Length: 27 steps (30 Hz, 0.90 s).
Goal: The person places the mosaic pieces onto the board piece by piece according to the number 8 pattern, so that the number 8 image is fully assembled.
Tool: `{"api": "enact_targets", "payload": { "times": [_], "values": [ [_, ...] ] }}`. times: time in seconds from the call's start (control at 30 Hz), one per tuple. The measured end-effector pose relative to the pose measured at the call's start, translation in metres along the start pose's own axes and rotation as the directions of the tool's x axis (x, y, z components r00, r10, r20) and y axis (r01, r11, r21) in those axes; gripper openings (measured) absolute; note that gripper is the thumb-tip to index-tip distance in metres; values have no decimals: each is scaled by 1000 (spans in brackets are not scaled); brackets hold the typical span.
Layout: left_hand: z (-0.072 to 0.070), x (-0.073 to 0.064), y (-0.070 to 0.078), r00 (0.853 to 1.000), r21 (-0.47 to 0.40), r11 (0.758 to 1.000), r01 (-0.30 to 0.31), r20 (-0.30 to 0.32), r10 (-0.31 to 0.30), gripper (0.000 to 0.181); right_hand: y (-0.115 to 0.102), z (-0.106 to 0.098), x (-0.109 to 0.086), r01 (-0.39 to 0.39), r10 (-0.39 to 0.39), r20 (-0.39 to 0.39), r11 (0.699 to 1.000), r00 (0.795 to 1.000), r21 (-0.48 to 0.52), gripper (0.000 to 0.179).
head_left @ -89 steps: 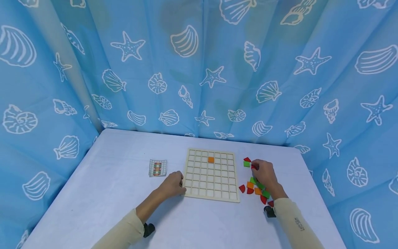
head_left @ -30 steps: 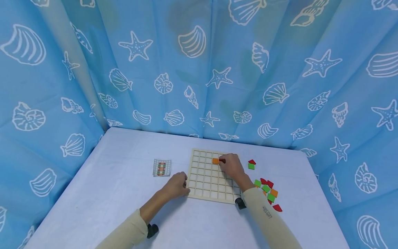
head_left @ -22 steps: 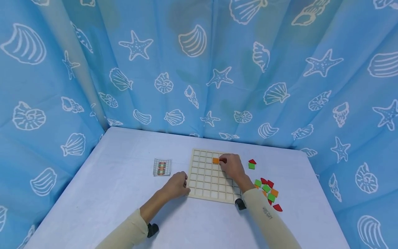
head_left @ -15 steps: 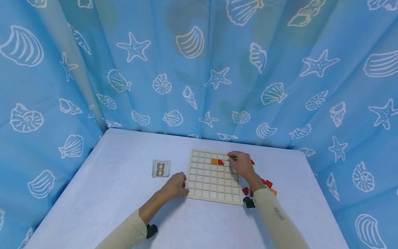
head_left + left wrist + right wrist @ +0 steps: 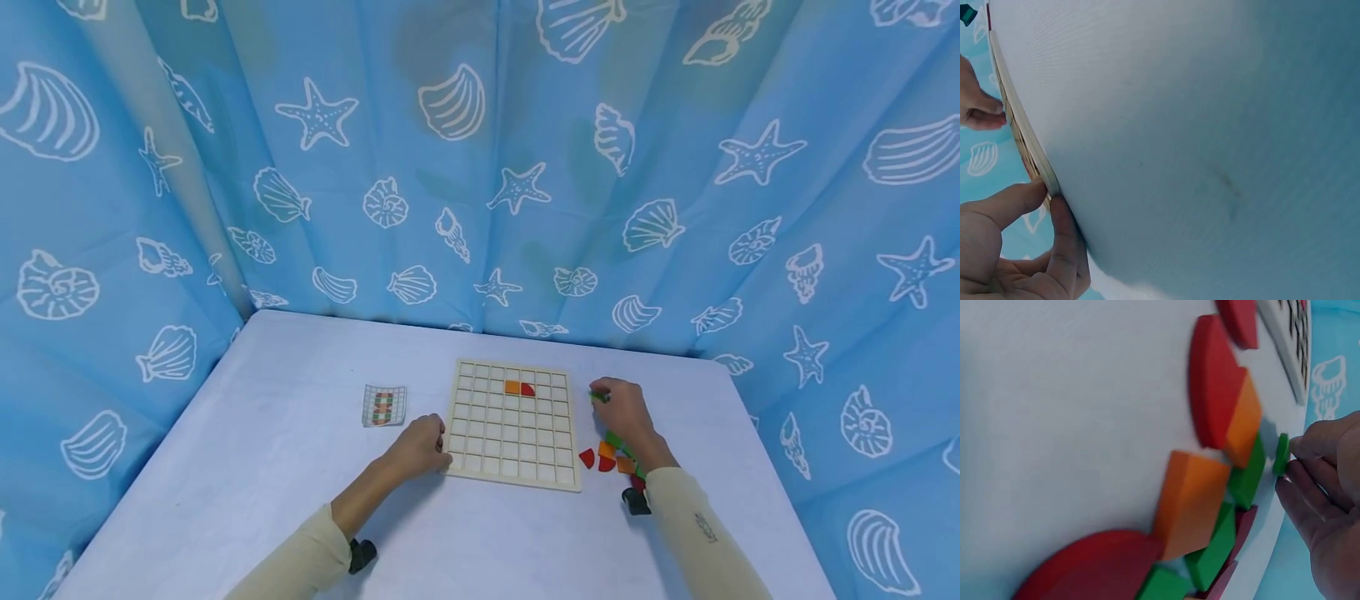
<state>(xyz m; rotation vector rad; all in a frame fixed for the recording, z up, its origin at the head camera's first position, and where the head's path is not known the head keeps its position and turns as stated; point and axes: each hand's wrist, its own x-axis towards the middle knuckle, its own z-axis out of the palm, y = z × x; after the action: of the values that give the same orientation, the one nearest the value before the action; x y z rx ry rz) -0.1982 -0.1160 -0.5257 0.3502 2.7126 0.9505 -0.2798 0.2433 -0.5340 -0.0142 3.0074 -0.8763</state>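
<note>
while left fingers (image 5: pixel 1065 244) pinch the board (image 5: pixel 510 454), right fingers (image 5: pixel 1300 509) hold a tile (image 5: pixel 1282 454)

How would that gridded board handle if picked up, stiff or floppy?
The gridded board looks stiff, since its edges run straight. It seems thin, so probably light. Tilting might spill the orange square and red piece from its open cells.

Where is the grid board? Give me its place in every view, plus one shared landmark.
Head: board in the lower half, just right of centre.
Left wrist: board edge-on at upper left, pinched by the left hand.
Right wrist: board partly visible, top right.
Shared landmark: right hand.
</note>
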Motion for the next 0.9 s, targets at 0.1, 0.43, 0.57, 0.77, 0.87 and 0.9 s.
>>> {"api": "enact_targets", "payload": {
  "times": [0.1, 0.43, 0.57, 0.77, 0.87, 0.9],
  "values": [
    [0, -1, 0, 1000, 7, 1000, -6, -2, 6, 32, 4, 1, -2, 1, -1, 2, 1000, 1000, -5, 30],
    [-1, -3, 1, 1000, -1, 1000, -3, -3, 3, 33, 5, -1, -5, 38, -36, 28, 998, 999, -55, 36],
    [1, -3, -1, 1000, -5, 1000, -7, 3, 7, 33, 7, 0, -5, 40, -37, 51, 998, 998, -47, 35],
    [0, -2, -1, 1000, -12, 1000, -21, -2, 21, 33, 7, 0, -6, 69, -65, 66, 995, 996, -65, 37],
    [-1, -1, -1, 1000, -14, 1000, -13, -1, 13, 34, -2, 0, -7, 96, -93, 51, 993, 994, -61, 38],
    [-1, -1, -1, 1000, -15, 1000, -11, 2, 11, 34, -7, 1, -7, 108, -105, 46, 992, 993, -58, 38]
  ]
}}
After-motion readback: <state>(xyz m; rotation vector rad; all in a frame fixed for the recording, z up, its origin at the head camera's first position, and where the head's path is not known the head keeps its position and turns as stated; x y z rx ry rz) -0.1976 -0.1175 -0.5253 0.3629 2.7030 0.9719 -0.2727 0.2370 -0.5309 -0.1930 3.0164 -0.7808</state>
